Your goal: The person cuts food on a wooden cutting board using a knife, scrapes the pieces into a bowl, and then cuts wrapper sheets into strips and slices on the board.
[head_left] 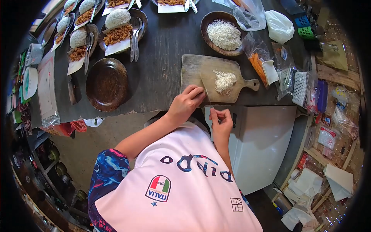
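My left hand [187,102] is closed in a pinch at the near edge of a wooden cutting board [193,66]. Just right of it and lower, in front of the table edge, my right hand [221,124] has its fingers curled together. A thin, pale line, perhaps a clear film or strand, runs between the two; what the fingers hold is too small to make out. A small heap of white shreds [225,82] lies on the board. Behind it, a brown bowl [208,40] holds a larger pile of white shreds [224,34].
At the left sits a bare brown plate [106,84] beside a dark-handled knife [72,92]. Plates with rice [118,18], brown food, spoons and forks stand behind. Right of the board are a bag of orange sticks [256,66], a white plastic bag [279,27] and a white basket [300,88].
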Demonstrator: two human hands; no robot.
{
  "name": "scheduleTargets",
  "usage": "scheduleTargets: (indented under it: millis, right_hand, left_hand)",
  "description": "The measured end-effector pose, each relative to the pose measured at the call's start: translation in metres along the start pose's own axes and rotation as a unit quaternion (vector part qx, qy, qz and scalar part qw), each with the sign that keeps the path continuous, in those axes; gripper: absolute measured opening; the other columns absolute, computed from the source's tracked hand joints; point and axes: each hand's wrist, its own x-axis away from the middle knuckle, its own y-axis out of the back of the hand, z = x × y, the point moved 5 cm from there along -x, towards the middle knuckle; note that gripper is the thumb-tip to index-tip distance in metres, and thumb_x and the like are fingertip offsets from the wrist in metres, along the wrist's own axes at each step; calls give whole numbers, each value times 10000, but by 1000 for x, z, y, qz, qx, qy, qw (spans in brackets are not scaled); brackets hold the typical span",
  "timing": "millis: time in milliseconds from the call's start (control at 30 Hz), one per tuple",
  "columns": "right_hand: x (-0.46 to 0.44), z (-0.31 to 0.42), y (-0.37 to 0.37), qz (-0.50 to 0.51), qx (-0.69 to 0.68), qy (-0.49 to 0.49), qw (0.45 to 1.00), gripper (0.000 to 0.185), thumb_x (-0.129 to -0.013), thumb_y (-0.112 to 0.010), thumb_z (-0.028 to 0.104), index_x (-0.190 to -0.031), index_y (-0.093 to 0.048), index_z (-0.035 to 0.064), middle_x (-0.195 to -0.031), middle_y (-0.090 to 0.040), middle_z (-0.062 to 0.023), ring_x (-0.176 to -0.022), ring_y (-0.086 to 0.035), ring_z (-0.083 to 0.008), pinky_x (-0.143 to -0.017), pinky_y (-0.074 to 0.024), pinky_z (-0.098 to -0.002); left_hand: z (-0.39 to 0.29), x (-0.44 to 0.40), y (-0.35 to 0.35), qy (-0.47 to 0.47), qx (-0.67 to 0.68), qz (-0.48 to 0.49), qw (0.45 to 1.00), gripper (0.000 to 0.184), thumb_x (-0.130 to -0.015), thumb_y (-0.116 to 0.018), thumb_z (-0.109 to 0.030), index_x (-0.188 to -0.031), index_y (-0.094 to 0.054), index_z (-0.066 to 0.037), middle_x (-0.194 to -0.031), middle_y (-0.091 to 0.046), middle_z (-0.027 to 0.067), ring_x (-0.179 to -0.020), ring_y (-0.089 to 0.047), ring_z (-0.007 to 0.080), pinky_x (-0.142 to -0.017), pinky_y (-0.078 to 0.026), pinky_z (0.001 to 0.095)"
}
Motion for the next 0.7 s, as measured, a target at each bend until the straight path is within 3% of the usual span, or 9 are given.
scheduleTargets:
  millis: [200, 300, 533, 700]
  right_hand:
    - [0, -4, -3, 2, -14, 3, 1000, 258, -985, -779, 131, -882, -564, 31, -759, -643, -39, -733, -596, -83, -703, -469, -239]
    - [2, 7, -5, 4, -21, -41, 999, 254, -987, -775, 128, -885, -562, 35, -758, -642, -40, -730, -600, -82, -705, -472, -233]
    - [1, -2, -7, -2, -9, 15, 1000, 251, -992, -768, 125, -883, -560, 37, -767, -654, -39, -732, -605, -85, -712, -479, -233]
    - [14, -1, 0, -10, -9, -10, 1000, 260, -993, -768, 134, -877, -558, 32, -762, -651, -39, -734, -600, -88, -713, -477, -241]
  left_hand:
    - [0, 2, 0, -11, -3, -17, 1000, 249, -861, -725, -78, -1096, -733, 1, -1170, -644, 52, -1134, -635, 231, -880, -592, 327]
    - [1, 3, -1, 3, 2, -9, 1000, 255, -858, -727, -81, -1098, -733, 5, -1174, -644, 50, -1136, -635, 232, -874, -595, 329]
    - [0, 4, -1, 12, 9, -7, 1000, 247, -860, -723, -78, -1091, -731, 9, -1171, -644, 52, -1135, -637, 237, -868, -598, 328]
    - [1, 2, 1, 21, 28, -8, 999, 254, -841, -763, -33, -1092, -747, 2, -1152, -666, 70, -1097, -657, 257, -877, -595, 365]
